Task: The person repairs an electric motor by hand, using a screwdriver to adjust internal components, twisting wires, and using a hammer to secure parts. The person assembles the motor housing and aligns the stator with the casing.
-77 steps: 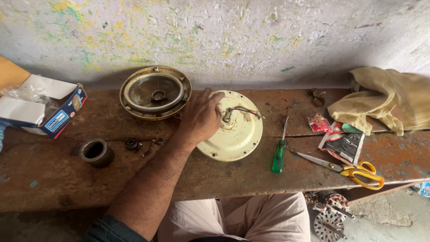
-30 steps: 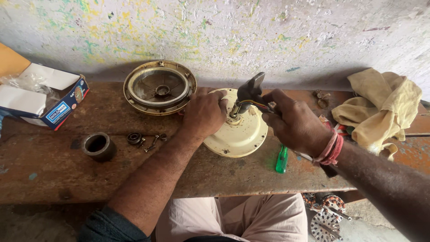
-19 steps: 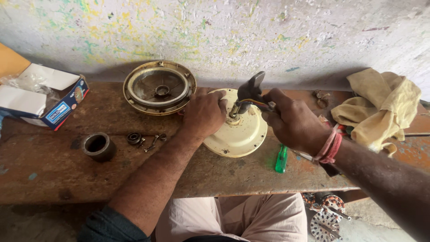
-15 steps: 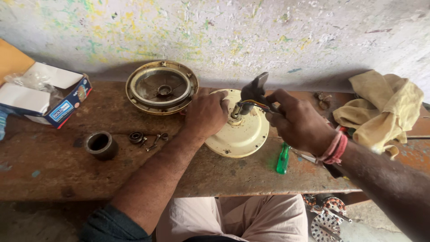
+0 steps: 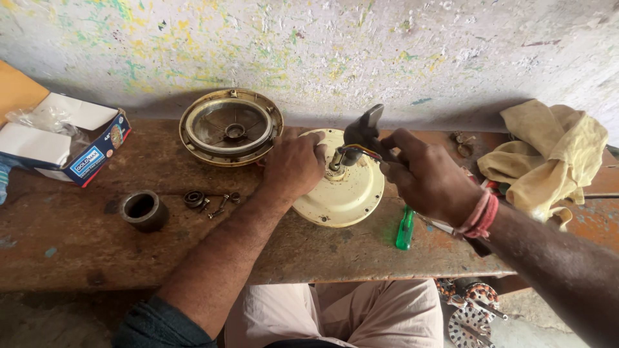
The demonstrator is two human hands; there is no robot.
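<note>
A cream round fan cover (image 5: pixel 345 193) lies on the worn wooden bench (image 5: pixel 77 251), with a metal shaft and coloured wires at its centre. My left hand (image 5: pixel 293 164) presses on the cover's left edge, fingers curled over the rim. Gripping a dark hammer (image 5: pixel 362 127), my right hand (image 5: pixel 429 180) holds its head right over the shaft. A red thread band circles the right wrist.
A brass-rimmed fan housing (image 5: pixel 230 127) leans at the back. A dark metal ring (image 5: pixel 143 210) and small bearing and screws (image 5: pixel 209 201) lie left. An open cardboard box (image 5: pixel 61 138) is far left. A green screwdriver (image 5: pixel 404 229) and yellow cloth (image 5: pixel 548 158) lie right.
My right hand came into view holding the hammer and set it over the shaft. In the last second the hands barely moved; the view shifted slightly.
</note>
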